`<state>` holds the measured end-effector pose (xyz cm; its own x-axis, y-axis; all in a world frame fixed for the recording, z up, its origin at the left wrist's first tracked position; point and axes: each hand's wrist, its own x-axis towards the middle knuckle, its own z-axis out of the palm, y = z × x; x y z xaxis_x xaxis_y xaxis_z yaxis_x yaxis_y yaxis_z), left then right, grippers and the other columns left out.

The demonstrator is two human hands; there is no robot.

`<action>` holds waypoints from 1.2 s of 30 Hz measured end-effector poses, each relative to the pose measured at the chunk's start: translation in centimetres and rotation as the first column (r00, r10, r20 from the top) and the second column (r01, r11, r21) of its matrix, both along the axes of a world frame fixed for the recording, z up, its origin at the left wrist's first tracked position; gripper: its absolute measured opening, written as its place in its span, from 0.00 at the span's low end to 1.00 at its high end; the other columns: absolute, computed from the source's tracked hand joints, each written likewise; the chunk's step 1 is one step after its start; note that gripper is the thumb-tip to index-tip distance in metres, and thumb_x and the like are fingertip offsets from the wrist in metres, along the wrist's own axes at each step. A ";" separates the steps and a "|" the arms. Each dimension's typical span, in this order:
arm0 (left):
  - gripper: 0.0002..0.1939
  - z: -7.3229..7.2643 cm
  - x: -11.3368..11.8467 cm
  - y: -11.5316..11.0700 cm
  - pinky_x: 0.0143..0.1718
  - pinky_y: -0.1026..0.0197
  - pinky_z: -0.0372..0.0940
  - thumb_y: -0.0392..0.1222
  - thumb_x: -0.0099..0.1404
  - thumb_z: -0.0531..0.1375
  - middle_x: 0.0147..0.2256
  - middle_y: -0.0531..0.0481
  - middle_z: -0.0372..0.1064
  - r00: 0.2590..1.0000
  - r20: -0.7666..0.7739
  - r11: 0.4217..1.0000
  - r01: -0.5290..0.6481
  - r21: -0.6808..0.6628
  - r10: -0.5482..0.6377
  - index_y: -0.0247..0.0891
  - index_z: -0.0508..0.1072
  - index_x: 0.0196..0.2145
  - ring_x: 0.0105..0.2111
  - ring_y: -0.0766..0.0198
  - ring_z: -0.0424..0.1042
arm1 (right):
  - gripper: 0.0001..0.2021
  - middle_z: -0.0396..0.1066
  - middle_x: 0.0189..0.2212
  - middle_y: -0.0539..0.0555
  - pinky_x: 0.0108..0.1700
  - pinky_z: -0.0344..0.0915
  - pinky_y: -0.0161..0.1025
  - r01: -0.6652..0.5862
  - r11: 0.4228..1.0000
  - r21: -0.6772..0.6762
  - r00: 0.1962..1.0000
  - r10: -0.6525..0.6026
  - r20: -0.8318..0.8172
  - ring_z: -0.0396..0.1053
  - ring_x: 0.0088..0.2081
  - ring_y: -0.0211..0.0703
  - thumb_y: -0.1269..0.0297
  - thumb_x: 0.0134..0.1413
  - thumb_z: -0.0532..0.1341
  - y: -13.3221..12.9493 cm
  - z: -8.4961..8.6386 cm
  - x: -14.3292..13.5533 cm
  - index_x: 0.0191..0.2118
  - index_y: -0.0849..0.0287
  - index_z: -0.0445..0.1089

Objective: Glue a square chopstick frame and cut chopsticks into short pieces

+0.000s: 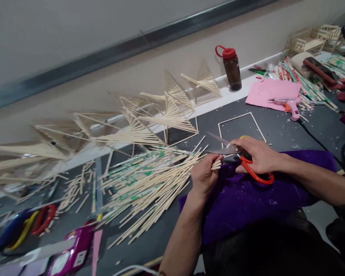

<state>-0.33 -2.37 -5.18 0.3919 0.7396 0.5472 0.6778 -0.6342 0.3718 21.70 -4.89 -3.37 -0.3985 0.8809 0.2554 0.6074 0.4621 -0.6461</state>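
My left hand (205,174) is closed around a few short wooden sticks (216,165), whose ends stick out to the right of the fist. In my right hand (255,155) are scissors with red-orange handles (257,175); their blades (218,143) are spread apart and point left, just above my left hand. A purple cloth (247,207) lies under both hands. To the left of my left hand, many long wooden sticks (161,184) are piled on the dark table. Beyond my right hand lies a thin square stick frame (235,118), partly hidden by the hand.
Fanned stick structures (172,115) line the wall side. A dark bottle with a red lid (232,71) stands behind. At the right, a pink glue gun (290,105) rests partly on a pink sheet (273,92). More scissors (44,219) and a magenta object (74,251) lie lower left.
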 end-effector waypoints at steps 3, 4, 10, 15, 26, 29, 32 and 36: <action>0.17 0.1 0.0 -0.1 0.27 0.67 0.60 0.50 0.69 0.52 0.24 0.52 0.74 1.000 -0.017 0.999 -0.004 0.041 0.005 0.40 0.75 0.32 0.23 0.68 0.71 | 0.33 0.68 0.45 0.58 0.46 0.63 0.47 -0.014 1.000 0.019 1.000 0.014 0.003 0.66 0.45 0.50 0.51 0.47 0.67 0.0 0.0 0.0 0.57 0.56 0.57; 0.17 0.2 0.1 -0.1 0.27 0.67 0.60 0.49 0.69 0.52 0.24 0.52 0.73 1.000 -0.022 0.999 -0.007 0.051 0.008 0.40 0.75 0.32 0.23 0.69 0.71 | 0.34 0.68 0.45 0.58 0.46 0.62 0.47 -0.019 0.999 0.026 1.000 0.019 0.004 0.65 0.45 0.50 0.51 0.47 0.67 0.0 0.0 0.0 0.57 0.56 0.57; 0.17 0.5 0.1 -0.3 0.26 0.67 0.57 0.47 0.69 0.52 0.22 0.52 0.71 1.000 -0.022 0.996 0.010 0.094 -0.008 0.38 0.75 0.30 0.21 0.69 0.69 | 0.35 0.66 0.46 0.58 0.48 0.62 0.48 -0.028 0.998 0.049 1.000 0.028 0.013 0.65 0.46 0.52 0.51 0.45 0.67 0.1 0.0 0.0 0.57 0.56 0.57; 0.21 0.7 0.0 -0.4 0.25 0.66 0.56 0.49 0.70 0.49 0.19 0.52 0.69 0.998 -0.063 0.998 0.008 0.060 -0.004 0.38 0.76 0.28 0.20 0.68 0.67 | 0.36 0.66 0.46 0.59 0.48 0.62 0.49 -0.049 0.999 0.013 0.999 0.049 -0.007 0.65 0.47 0.52 0.51 0.45 0.68 -0.1 0.5 0.1 0.58 0.58 0.57; 0.24 0.9 0.0 -0.6 0.26 0.66 0.58 0.52 0.70 0.47 0.20 0.51 0.70 0.997 -0.078 0.998 -0.013 -0.063 0.008 0.38 0.77 0.30 0.20 0.68 0.67 | 0.30 0.68 0.43 0.57 0.45 0.64 0.48 -0.040 0.999 -0.028 0.995 0.038 -0.090 0.66 0.44 0.49 0.51 0.46 0.67 -0.3 0.0 -0.3 0.53 0.58 0.62; 0.23 0.7 0.0 -0.6 0.26 0.66 0.58 0.51 0.70 0.47 0.20 0.52 0.70 0.998 -0.059 0.997 -0.002 -0.072 -0.002 0.38 0.76 0.29 0.20 0.69 0.67 | 0.28 0.68 0.42 0.56 0.45 0.64 0.48 -0.040 0.999 -0.013 0.995 0.039 -0.090 0.66 0.43 0.48 0.52 0.46 0.67 -0.2 0.0 -0.2 0.52 0.57 0.63; 0.23 0.6 0.1 -0.4 0.26 0.66 0.58 0.52 0.70 0.48 0.21 0.51 0.70 0.999 -0.040 0.997 0.001 -0.077 -0.004 0.38 0.76 0.31 0.21 0.68 0.67 | 0.28 0.68 0.42 0.57 0.45 0.64 0.48 -0.025 1.000 -0.001 0.997 0.025 -0.079 0.66 0.43 0.49 0.53 0.45 0.68 -0.2 0.0 -0.2 0.51 0.58 0.63; 0.18 0.1 0.3 -0.3 0.26 0.67 0.59 0.51 0.68 0.51 0.24 0.52 0.73 0.999 -0.010 0.998 -0.035 -0.060 0.035 0.38 0.76 0.34 0.22 0.68 0.70 | 0.27 0.68 0.41 0.56 0.45 0.64 0.48 -0.001 1.000 -0.001 0.997 0.001 -0.071 0.65 0.42 0.48 0.53 0.46 0.68 -0.1 -0.1 -0.2 0.51 0.56 0.63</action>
